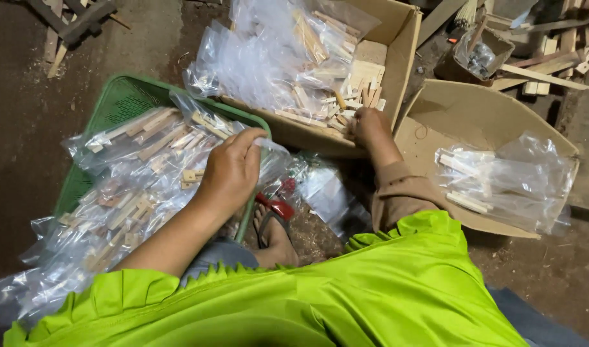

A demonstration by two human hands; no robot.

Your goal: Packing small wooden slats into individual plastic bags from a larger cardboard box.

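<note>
My left hand (230,170) lies on a heap of clear plastic bags (134,193) filled with small wooden pieces, piled in a green plastic basket (117,103). Its fingers curl around the top edge of one bag near the basket's right rim. My right hand (370,125) reaches forward into an open cardboard box (407,38). Its knuckles face up and its fingers dip among loose wooden pieces (362,90), so the fingertips are hidden. More bags of wooden sticks (269,58) fill the left part of that box.
A second cardboard box (462,109) at the right holds bagged pale sticks (494,180). My foot in a red sandal (275,225) rests between basket and boxes, beside some flat plastic bags (326,193). Wood offcuts (552,58) and a small container lie at the back right. The floor is dirt with sawdust.
</note>
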